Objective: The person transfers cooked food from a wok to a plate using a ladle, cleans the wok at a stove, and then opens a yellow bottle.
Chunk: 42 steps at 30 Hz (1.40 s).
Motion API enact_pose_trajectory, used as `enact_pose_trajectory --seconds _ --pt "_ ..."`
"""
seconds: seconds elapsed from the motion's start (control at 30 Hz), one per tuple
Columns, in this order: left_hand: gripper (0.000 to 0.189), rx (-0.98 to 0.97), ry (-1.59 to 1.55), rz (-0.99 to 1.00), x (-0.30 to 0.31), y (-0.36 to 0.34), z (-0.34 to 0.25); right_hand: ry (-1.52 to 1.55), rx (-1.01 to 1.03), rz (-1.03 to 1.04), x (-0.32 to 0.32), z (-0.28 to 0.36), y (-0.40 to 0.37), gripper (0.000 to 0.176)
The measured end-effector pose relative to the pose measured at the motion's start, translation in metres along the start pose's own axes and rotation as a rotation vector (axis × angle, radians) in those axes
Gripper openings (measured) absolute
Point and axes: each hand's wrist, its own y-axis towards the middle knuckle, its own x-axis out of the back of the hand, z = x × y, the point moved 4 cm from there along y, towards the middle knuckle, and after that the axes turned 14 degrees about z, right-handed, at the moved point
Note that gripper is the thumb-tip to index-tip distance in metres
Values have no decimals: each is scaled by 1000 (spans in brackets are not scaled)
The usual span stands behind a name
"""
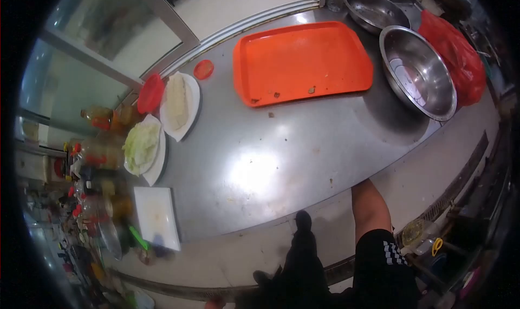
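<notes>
My right forearm point(371, 206) reaches in below the front edge of the steel table point(216, 201), which hides my right hand. A small blurred patch of skin at the bottom edge seems to be my left hand point(215, 303); its fingers cannot be made out. On the table lie an orange tray point(306, 60) with a few dark scraps, and a steel bowl point(420, 73) at its right. Leafy greens point(142, 144) and a pale layered food point(176, 100) rest on white plates at the left, near a white rectangular board point(157, 217).
A second steel bowl point(376, 11) and a red plastic bag point(455, 60) stand at the back right. Bottles and jars point(97, 152) crowd the left side. Below the table edge are dark shoes point(303, 221) and, at right, a shelf with containers point(420, 236).
</notes>
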Motion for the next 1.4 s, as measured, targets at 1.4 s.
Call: enact_pose_trajectory --seconds 1.4 --pt "75 -1225 281 -713 135 -368 176 -600 2501 310 75 679 -906 22"
